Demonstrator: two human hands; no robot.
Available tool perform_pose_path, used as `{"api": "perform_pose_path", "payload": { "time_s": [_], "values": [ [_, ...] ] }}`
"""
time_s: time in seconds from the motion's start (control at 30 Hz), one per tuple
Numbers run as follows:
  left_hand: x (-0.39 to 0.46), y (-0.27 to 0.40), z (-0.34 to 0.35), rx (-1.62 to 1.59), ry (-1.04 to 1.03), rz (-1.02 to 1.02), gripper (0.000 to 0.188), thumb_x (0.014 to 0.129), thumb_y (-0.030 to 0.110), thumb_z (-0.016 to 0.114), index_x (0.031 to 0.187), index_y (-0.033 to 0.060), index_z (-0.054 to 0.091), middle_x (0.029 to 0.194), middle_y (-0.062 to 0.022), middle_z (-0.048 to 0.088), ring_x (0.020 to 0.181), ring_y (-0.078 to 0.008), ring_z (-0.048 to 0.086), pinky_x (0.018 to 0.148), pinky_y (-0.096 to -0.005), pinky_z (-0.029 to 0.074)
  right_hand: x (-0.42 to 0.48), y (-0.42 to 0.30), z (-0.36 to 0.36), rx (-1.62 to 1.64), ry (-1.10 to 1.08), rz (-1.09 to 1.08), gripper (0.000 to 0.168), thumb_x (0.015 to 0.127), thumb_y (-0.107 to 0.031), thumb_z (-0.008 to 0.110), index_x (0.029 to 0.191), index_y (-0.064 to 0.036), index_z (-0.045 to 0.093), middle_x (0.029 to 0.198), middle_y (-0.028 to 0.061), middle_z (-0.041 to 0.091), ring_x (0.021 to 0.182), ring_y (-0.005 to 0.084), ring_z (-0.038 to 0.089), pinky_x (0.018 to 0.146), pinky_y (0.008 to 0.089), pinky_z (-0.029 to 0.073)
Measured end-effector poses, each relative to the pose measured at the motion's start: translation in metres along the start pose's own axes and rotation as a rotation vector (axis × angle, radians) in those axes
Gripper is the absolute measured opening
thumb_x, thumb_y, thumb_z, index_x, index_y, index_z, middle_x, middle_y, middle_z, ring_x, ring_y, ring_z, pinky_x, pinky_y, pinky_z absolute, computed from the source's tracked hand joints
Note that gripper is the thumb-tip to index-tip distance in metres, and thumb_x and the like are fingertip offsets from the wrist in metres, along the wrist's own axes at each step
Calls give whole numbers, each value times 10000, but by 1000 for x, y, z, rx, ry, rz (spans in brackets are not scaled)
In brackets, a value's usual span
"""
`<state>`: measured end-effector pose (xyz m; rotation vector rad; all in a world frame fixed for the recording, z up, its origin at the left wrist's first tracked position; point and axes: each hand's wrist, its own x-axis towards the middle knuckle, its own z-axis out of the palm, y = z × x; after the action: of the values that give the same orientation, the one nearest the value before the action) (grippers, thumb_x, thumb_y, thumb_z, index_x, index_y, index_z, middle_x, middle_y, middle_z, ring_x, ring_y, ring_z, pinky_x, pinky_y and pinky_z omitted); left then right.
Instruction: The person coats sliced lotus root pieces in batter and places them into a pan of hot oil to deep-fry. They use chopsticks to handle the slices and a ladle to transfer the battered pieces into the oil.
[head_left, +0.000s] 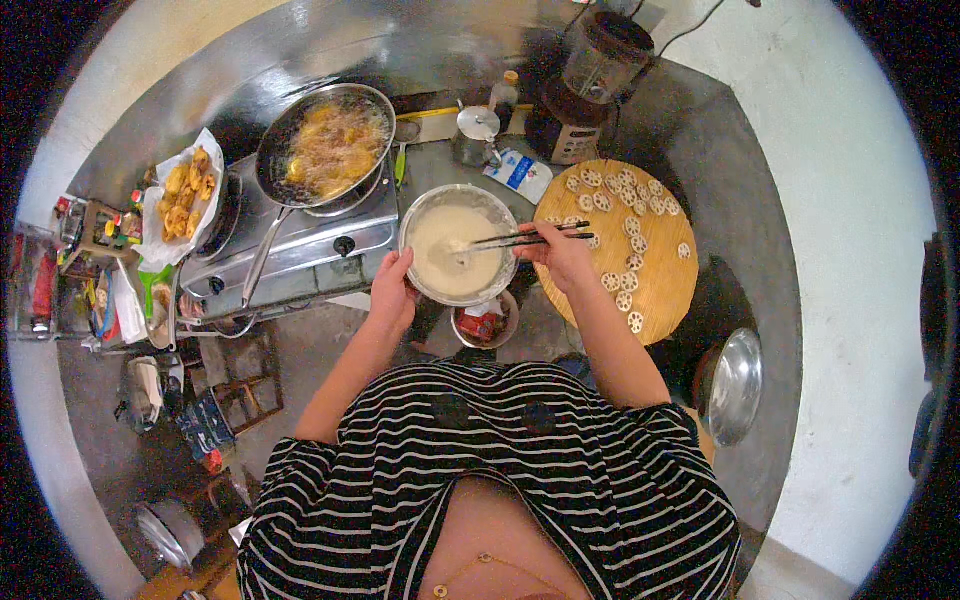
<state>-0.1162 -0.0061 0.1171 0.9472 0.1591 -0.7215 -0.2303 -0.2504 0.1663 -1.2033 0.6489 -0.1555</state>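
My left hand (395, 292) grips the left rim of a round bowl (409, 281) filled with pale, thick batter (442, 255). In my right hand (556, 255) is a pair of dark chopsticks (517, 238), their tips dipped in the batter near the bowl's middle. Right of the bowl, a round wooden cutting board (664, 281) carries many lotus root slices (632, 226) with holes, some in a curving row. My right forearm passes over the board's left part.
At the upper left, food fries in bubbling oil (337, 150) in a long-handled pan (270, 240) on a gas stove (315, 262). A paper-lined dish (161, 244) holds fried pieces (184, 195). Behind stand a blender (592, 82), a metal pot (476, 139), a bottle (506, 94) and a plastic packet (520, 174).
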Motion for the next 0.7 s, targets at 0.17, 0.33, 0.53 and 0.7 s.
{"api": "perform_pose_path", "payload": {
  "time_s": [0.17, 0.33, 0.53, 0.7],
  "values": [
    [7, 29, -3, -109, 0, -24, 175, 908, 219, 516, 983, 62, 495, 928, -45, 594, 847, -154, 583, 746, -314, 477, -22, -17, 34, -197, -50, -142, 297, 934, -236, 475, 1036, 9, 609, 887, 116, 645, 716, 174, 641, 646, 266, 524],
    [9, 71, -22, -120, -18, -7, 165, 908, 215, 514, 983, 69, 497, 947, -50, 598, 876, -160, 584, 768, -317, 476, -51, -47, 73, -281, -48, -98, 327, 933, -267, 475, 1048, 11, 604, 887, 111, 639, 693, 166, 630, 644, 272, 514],
    [21, 118, -51, -105, -49, -10, 145, 901, 208, 530, 959, 78, 505, 925, -43, 600, 833, -148, 588, 738, -296, 477, -17, -49, 120, -133, 78, -113, 328, 923, -261, 483, 1043, 22, 600, 899, 127, 637, 725, 187, 640, 662, 280, 507],
    [15, 165, -65, -47, -25, 54, 157, 892, 231, 554, 917, 82, 508, 869, -23, 593, 779, -123, 580, 670, -277, 472, 11, -67, 159, -28, 12, 84, 300, 898, -208, 487, 1047, 31, 590, 932, 146, 634, 739, 218, 645, 664, 265, 521]
  ]
}}
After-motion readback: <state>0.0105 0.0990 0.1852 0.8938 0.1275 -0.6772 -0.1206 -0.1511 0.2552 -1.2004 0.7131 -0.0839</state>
